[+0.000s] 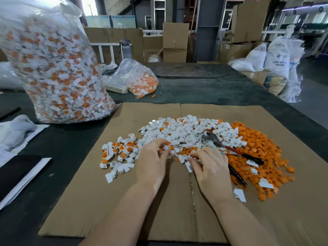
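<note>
A heap of small white plastic parts [184, 130] lies on a flat cardboard sheet [85, 201]. To its right spreads a heap of orange caps [257, 148]. A smaller group of white parts with orange caps fitted [120, 153] lies at the left. My left hand [152, 160] pinches a small white part with its fingertips at the heap's near edge. My right hand [211, 167] pinches another white part beside it. The two hands are close together, fingers curled.
Pliers with red and black handles [230, 150] lie on the heap right of my right hand. A large clear bag of assembled parts [53, 68] stands at the back left, a smaller bag [140, 80] behind the cardboard. Cardboard boxes and white sacks [276, 55] stand beyond the table.
</note>
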`<action>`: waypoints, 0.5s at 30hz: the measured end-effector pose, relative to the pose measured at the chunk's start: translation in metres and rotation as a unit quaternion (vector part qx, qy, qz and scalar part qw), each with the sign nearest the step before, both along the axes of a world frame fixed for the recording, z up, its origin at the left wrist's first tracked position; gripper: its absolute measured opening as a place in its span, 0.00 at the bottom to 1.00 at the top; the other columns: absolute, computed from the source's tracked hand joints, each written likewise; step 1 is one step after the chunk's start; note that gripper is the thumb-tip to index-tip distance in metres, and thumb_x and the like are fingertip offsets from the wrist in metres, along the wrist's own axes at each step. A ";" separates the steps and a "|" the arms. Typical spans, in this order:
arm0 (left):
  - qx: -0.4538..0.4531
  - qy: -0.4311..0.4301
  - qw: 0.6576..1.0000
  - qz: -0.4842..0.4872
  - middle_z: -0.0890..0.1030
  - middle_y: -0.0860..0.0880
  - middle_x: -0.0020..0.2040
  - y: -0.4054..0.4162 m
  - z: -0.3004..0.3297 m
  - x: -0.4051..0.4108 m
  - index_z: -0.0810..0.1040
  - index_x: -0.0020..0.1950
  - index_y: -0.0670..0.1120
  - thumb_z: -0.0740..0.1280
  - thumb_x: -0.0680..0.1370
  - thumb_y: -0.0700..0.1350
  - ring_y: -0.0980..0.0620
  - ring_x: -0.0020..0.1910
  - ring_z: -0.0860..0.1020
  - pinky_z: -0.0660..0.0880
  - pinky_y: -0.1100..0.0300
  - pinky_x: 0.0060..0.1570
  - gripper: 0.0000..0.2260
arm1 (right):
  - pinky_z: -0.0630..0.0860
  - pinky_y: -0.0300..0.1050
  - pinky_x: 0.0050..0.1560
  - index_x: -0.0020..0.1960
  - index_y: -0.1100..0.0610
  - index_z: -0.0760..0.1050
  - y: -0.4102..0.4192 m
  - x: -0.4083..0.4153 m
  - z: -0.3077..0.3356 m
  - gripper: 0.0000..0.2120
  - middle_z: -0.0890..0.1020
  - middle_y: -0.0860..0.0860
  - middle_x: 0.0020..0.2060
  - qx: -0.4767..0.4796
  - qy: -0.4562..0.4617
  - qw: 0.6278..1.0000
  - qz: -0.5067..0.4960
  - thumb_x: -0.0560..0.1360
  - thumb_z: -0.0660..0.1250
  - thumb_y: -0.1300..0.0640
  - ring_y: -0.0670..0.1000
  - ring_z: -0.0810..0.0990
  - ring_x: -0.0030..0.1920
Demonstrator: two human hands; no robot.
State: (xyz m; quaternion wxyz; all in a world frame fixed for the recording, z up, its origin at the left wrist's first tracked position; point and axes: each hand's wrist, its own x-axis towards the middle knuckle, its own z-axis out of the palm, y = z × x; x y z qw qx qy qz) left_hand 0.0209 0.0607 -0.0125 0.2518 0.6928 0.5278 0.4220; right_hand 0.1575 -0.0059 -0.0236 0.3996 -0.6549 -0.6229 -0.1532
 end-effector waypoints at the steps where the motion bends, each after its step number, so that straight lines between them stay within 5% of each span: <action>1: 0.025 0.032 0.998 0.041 0.77 0.56 0.49 0.006 0.002 -0.007 0.78 0.57 0.53 0.68 0.77 0.48 0.61 0.49 0.74 0.71 0.64 0.52 0.09 | 0.71 0.51 0.41 0.40 0.58 0.79 0.000 0.000 0.000 0.05 0.79 0.50 0.36 0.002 0.002 1.000 0.002 0.68 0.75 0.62 0.54 0.77 0.39; 6: 0.030 0.179 0.965 0.189 0.73 0.49 0.56 0.029 0.009 -0.038 0.78 0.58 0.54 0.67 0.77 0.51 0.49 0.58 0.67 0.62 0.52 0.59 0.11 | 0.70 0.51 0.39 0.38 0.59 0.79 0.000 -0.001 0.000 0.05 0.79 0.51 0.35 0.015 -0.002 1.000 -0.005 0.67 0.75 0.65 0.55 0.78 0.38; 15: 0.011 0.245 0.949 0.199 0.70 0.49 0.62 0.034 0.004 -0.041 0.75 0.64 0.53 0.64 0.79 0.50 0.48 0.62 0.63 0.58 0.50 0.60 0.14 | 0.70 0.51 0.43 0.38 0.58 0.80 0.000 0.000 -0.002 0.06 0.80 0.51 0.36 0.001 -0.012 0.998 -0.056 0.67 0.74 0.67 0.56 0.79 0.40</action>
